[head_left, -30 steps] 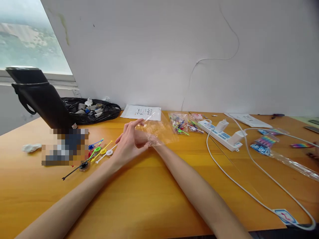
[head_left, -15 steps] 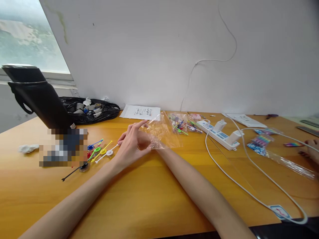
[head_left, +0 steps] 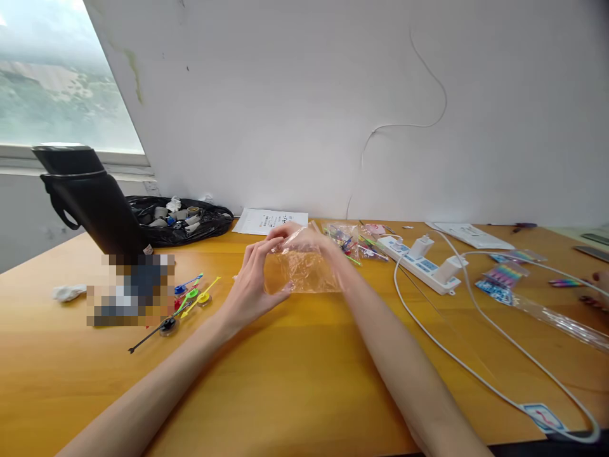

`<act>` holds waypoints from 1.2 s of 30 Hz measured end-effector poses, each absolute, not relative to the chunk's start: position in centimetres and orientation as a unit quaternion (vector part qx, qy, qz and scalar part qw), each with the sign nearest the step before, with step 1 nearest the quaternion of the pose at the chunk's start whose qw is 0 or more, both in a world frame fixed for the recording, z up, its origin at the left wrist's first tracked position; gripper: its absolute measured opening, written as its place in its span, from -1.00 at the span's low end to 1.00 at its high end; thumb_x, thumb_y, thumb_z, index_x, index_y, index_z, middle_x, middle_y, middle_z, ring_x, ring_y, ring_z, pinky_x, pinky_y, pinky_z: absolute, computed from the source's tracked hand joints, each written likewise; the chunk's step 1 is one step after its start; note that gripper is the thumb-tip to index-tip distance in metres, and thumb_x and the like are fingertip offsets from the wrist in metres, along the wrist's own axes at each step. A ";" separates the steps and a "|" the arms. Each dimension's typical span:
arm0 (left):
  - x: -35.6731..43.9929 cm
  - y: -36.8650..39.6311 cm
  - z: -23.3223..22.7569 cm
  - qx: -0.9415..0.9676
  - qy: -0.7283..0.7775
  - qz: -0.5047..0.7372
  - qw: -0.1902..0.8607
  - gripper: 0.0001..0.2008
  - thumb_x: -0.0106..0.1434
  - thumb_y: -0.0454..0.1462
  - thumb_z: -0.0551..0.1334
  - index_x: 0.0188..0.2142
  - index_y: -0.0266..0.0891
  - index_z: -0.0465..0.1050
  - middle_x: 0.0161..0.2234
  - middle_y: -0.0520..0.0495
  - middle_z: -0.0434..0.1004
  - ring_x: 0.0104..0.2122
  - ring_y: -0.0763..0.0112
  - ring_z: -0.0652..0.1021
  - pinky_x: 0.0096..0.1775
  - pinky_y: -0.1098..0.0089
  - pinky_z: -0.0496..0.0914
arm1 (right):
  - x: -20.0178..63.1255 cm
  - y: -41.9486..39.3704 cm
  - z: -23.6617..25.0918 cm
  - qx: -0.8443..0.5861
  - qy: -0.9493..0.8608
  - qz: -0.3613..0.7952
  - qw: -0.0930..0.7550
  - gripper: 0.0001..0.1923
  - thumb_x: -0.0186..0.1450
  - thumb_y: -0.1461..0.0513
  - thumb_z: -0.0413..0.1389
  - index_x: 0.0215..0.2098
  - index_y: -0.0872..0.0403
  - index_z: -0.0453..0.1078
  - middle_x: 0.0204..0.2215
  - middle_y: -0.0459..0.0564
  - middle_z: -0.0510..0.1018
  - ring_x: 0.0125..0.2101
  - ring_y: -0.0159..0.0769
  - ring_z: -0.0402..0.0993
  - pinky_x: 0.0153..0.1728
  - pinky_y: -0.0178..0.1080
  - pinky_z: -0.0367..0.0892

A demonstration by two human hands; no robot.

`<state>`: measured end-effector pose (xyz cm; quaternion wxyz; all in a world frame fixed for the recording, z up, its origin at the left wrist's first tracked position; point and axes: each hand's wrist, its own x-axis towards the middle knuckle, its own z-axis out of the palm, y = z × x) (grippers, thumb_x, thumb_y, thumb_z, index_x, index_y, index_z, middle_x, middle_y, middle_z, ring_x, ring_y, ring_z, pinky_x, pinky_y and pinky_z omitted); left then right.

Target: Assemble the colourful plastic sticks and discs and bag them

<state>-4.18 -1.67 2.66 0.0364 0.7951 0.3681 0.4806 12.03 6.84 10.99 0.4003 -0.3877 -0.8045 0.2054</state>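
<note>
A clear plastic bag is held up above the table in front of me. My left hand curves around its left side, thumb at the lower edge and fingers at the top. My right hand grips the bag's upper part, its fingertips partly hidden by film and blur. Just left of my left fingers a small white tip shows; the rest is hidden. Arrow spinners on clear round bases lie to the left: yellow, green, blue, black and a partly covered red one.
A black bottle and a black bag of scraps stand at left. Behind are a white envelope and bagged spinners. A power strip, a looping white cable and another person's hand are at right.
The white spinner no longer lies beside the yellow one; only a white tip shows by my left hand. My right hand has risen along the bag. The view has shifted slightly.
</note>
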 end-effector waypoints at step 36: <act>-5.7 0.4 1.2 0.760 0.454 0.458 0.083 -0.22 0.19 -0.25 0.33 0.34 -0.06 0.04 0.13 -0.18 0.34 0.10 0.07 0.36 -0.09 0.17 0.49 | 18.3 0.7 20.4 -0.434 -0.863 0.089 0.243 -0.80 0.17 0.41 0.17 -0.29 0.04 0.51 -0.45 -0.11 0.56 -0.49 -0.39 0.39 -0.50 -0.30 0.14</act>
